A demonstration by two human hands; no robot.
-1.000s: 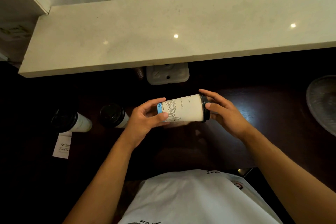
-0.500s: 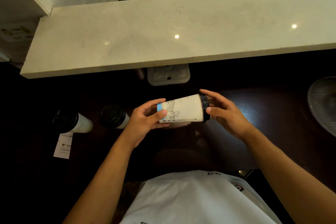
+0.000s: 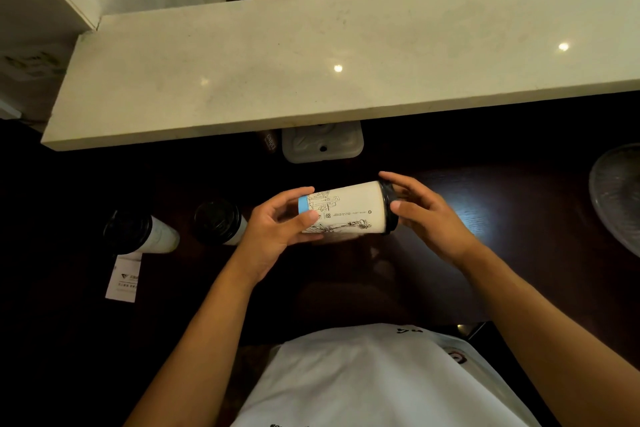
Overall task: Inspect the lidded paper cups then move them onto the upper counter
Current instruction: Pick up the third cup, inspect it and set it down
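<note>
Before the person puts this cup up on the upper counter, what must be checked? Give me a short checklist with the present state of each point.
1. Lid seated on the held cup: looks on; seal cannot tell.
2. Hold: left hand grips the base end, right hand holds the lid end: ok.
3. Cup upright: not ok, it lies sideways.
4. Free spot on the upper counter: ok, bare surface in view.
5. Leaks: none seen; the far side cannot tell.
6. Other cups moved: not ok, two cups stand on the lower counter.
</note>
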